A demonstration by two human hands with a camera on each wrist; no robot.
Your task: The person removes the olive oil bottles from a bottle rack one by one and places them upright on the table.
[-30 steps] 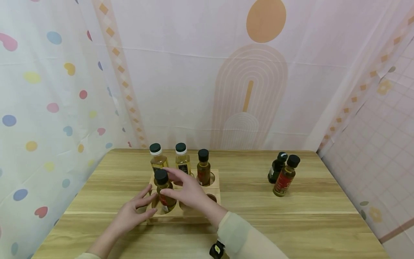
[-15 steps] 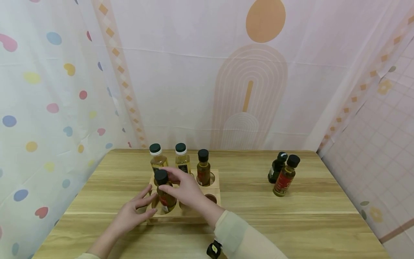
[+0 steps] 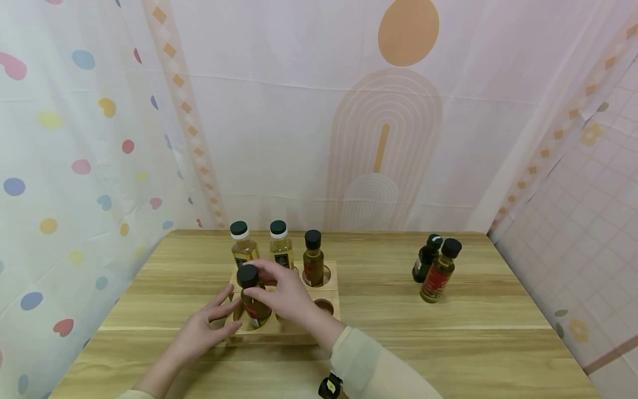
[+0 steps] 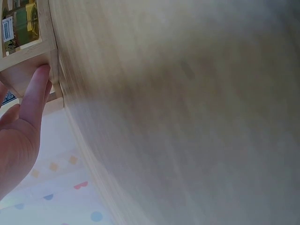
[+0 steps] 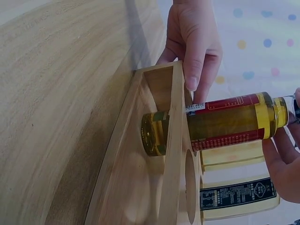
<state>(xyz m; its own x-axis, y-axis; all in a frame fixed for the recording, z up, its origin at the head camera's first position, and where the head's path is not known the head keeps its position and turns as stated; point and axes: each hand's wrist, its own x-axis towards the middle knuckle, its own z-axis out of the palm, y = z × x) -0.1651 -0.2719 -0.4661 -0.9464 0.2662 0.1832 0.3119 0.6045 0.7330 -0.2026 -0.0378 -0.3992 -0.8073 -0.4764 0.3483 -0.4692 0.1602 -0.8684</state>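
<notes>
My right hand (image 3: pixel 286 293) grips an oil bottle (image 3: pixel 255 316) with a black cap and red label by its upper part. The bottle's lower end sits through the front-left hole of a two-tier wooden rack (image 3: pixel 304 337); in the right wrist view the bottle base (image 5: pixel 152 133) shows inside the frame, below the top board. My left hand (image 3: pixel 201 330) touches the rack's left end with spread fingers. In the left wrist view, extended fingers (image 4: pixel 33 101) lie against the rack's end panel (image 4: pixel 28 70).
Behind, the rack bears two pale oil bottles (image 3: pixel 245 250) (image 3: pixel 282 256) with green caps and a black-capped bottle (image 3: pixel 314 269). An open hole (image 3: pixel 325 305) shows at front right. Toward the table's right stand a small dark bottle (image 3: pixel 422 269) and a red-labelled bottle (image 3: pixel 437 279).
The held bottle has sunk slightly lower in the front-left hole, and my right hand has shifted a little left with it. My left hand has stayed in place.
</notes>
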